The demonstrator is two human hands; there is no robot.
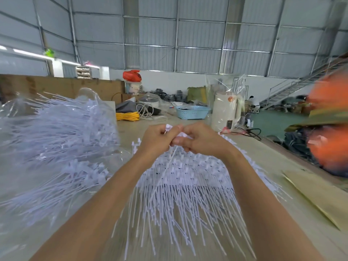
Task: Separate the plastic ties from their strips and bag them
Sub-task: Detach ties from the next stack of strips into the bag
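Note:
A pile of white plastic tie strips [188, 178] lies on the table in front of me, heads toward the far side and tails fanning toward me. Both hands are raised just above its far end. My left hand [158, 140] pinches the white head of a tie [168, 127], and my right hand [203, 141] grips the white strip piece beside it. One thin tie tail [165, 170] hangs down from between the hands. At the left, a clear plastic bag [56, 147] holds a large heap of loose white ties.
The wooden table [282, 166] runs away from me. A white kettle in clear wrap [225, 112], a blue basket [192, 112], yellow cable [127, 116] and grey cloth stand at its far end. Brown cardboard [320, 196] lies at the right. A blurred person in orange [329, 117] is at the right edge.

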